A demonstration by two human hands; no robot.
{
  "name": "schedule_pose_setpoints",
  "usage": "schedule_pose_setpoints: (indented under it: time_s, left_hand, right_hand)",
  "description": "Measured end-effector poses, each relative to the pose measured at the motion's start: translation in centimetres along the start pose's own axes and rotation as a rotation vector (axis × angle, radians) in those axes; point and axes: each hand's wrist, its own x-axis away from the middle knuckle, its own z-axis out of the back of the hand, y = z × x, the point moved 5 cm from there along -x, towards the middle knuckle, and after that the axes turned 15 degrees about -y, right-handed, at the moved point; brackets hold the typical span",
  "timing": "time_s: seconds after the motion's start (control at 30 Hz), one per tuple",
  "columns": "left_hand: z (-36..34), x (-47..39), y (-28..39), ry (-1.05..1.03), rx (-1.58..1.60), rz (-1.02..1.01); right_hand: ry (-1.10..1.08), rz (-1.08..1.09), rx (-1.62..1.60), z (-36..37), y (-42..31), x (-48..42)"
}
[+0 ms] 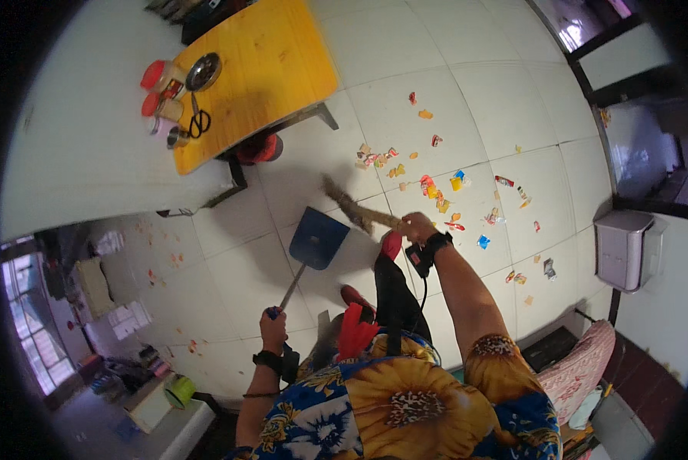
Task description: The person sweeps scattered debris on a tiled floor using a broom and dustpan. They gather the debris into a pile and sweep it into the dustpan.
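My left hand grips the handle of a long-handled blue dustpan, whose flat pan lies at the tiled floor in front of my feet. In my right hand is a short brush or whisk broom; its bristles look blurred and reach left, just above the dustpan's far edge. Crumpled wrappers and scraps lie scattered over the floor, mostly beyond and to the right of the broom. A blue scrap and a silvery wrapper are among them. No litter shows on the visible part of the pan.
A yellow wooden table at upper left carries red-lidded jars, a metal bowl and black-handled scissors. Under it sits a red-and-dark object. A grey bin stands at right. More scraps lie at left.
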Motion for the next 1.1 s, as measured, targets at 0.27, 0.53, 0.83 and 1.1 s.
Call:
schedule_pose_setpoints:
  time_s: [0.27, 0.53, 0.83, 1.1]
  left_hand:
    - [-3.2, -0.8, 7.6, -0.018, -0.132, -0.038]
    - [-6.1, -3.8, 15.1, -0.149, -0.154, -0.108]
    - [-8.5, -9.2, 22.2, -0.453, -0.252, -0.197]
    - [-9.4, -15.5, 28.9, -0.568, -0.523, -0.324]
  right_hand:
    - [0.445, -0.027, -0.043, 5.8, 0.9, 5.5]
    - [0.150, -0.228, -0.295, 5.0, 6.9, 15.4]
    - [0.654, -0.277, -0.258, 4.1, 8.0, 14.2]
    - [0.807, -0.235, -1.140, -10.6, 5.2, 19.2]
